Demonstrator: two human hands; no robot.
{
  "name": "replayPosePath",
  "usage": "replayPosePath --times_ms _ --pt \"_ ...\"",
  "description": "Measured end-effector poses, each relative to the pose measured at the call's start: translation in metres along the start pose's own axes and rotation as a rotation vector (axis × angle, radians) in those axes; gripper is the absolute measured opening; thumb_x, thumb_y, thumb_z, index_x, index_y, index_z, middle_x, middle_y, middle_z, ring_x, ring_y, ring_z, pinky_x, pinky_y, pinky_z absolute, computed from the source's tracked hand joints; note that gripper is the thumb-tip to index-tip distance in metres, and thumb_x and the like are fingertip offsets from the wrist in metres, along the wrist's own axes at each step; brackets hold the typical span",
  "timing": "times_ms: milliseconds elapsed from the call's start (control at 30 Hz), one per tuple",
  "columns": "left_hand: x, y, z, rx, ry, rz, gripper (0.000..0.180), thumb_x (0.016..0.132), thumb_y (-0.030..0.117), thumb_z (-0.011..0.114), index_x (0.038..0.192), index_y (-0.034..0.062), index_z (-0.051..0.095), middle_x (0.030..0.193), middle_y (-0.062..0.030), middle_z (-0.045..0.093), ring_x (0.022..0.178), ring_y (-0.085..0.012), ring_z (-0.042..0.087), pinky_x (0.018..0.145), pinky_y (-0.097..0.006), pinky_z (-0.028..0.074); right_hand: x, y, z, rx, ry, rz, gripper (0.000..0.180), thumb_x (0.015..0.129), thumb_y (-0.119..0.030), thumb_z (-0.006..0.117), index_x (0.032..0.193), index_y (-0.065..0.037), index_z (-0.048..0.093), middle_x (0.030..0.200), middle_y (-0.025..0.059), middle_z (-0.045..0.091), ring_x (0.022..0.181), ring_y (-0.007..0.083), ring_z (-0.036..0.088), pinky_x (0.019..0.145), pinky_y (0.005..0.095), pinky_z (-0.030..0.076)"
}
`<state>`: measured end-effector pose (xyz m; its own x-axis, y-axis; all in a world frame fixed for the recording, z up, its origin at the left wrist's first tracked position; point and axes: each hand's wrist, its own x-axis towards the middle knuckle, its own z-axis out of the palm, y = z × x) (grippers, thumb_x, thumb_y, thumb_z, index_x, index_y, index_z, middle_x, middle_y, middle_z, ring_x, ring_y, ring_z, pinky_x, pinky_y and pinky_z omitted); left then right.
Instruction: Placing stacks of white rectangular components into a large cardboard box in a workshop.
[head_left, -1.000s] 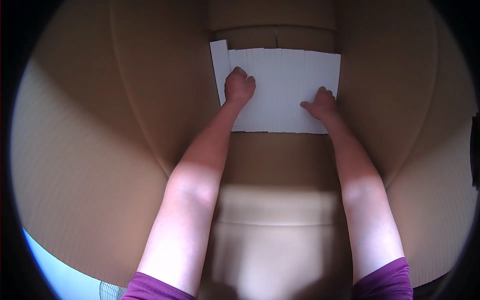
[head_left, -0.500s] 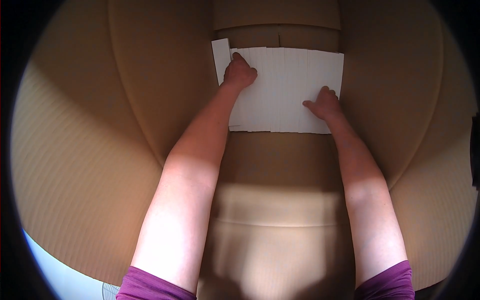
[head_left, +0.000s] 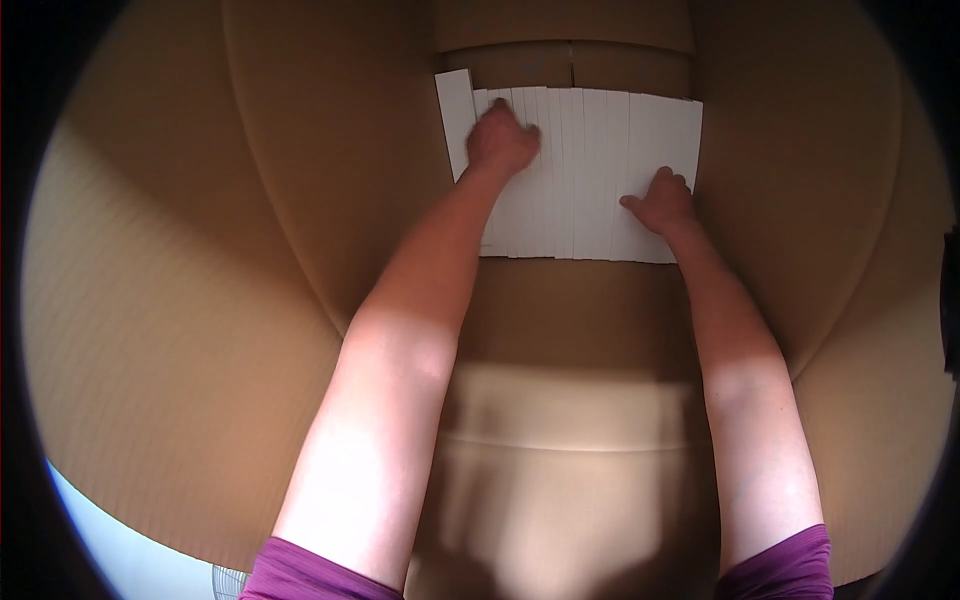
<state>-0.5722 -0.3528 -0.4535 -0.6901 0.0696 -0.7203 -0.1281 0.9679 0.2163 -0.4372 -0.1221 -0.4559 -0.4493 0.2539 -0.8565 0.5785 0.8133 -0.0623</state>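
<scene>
the left hand (head_left: 503, 142), slightly blurred, is partly curled, one finger reaching toward twelve o'clock and the thumb standing out toward one; it lies over the left end of a row of narrow white strips (head_left: 590, 175), and whether it grips any strip i cannot tell. the right hand (head_left: 667, 203) is loosely open, thumb spread toward nine o'clock and fingers bent toward twelve, over the row's right part, with no thing seen in its grasp. the row lies between twelve and one o'clock, deep in a tall cardboard box (head_left: 160, 330); at its left end one white strip (head_left: 454, 100) stands tilted, its top jutting past the others toward eleven. the left forearm comes up from seven o'clock, the right from five, both bare beyond purple sleeves (head_left: 312, 572). against half a second ago, the whole view has shifted a little toward three o'clock; the left hand has slid slightly that way along the row, while the right hand keeps its place over the strips.
</scene>
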Motion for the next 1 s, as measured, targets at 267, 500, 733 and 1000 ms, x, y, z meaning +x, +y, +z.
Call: replayPosePath --times_ms 267,500,733,1000 --pt "-0.051 -0.024 0.003 0.019 0.245 -0.242 0.065 0.083 0.027 0.07 0.124 -0.0156 0.043 0.101 -0.0261 0.068 0.094 -0.0397 0.069 0.083 -0.047 0.056 -0.001 0.002 0.001 0.017 0.024 -0.033 0.073 0.074 -0.044 0.082 0.118 0.006 0.053 0.121 0.0264 0.059 0.114 0.0387 0.059 0.098 0.0432 0.05" --pt "-0.052 -0.04 0.016 0.045 0.21 -0.217 0.046 0.083 0.017 0.064 0.115 -0.0127 0.048 0.104 -0.0256 0.067 0.096 -0.0381 0.069 0.082 -0.046 0.056 0.003 0.003 0.005 -0.007 0.016 -0.067 0.073 0.074 -0.045 0.082 0.118 0.006 0.054 0.121 0.0262 0.059 0.115 0.038 0.059 0.098 0.0433 0.05" --pt "-0.054 -0.035 0.028 0.167 0.339 -0.179 0.031 0.082 0.014 0.064 0.104 -0.005 0.052 0.097 -0.0257 0.066 0.094 -0.0376 0.069 0.081 -0.047 0.057 0.003 0.004 0.004 0.0 0.001 -0.029 0.076 0.074 -0.046 0.082 0.121 0.006 0.053 0.123 0.0258 0.059 0.116 0.0376 0.059 0.099 0.0429 0.05" --pt "-0.044 -0.041 0.023 0.008 0.165 -0.349 0.046 0.077 0.025 0.071 0.108 -0.0044 0.055 0.096 -0.0242 0.067 0.094 -0.0373 0.069 0.082 -0.046 0.057 0.004 0.002 0.005 -0.028 -0.005 -0.019 0.077 0.075 -0.048 0.081 0.122 0.006 0.053 0.124 0.0255 0.059 0.117 0.0368 0.059 0.1 0.0425 0.05"
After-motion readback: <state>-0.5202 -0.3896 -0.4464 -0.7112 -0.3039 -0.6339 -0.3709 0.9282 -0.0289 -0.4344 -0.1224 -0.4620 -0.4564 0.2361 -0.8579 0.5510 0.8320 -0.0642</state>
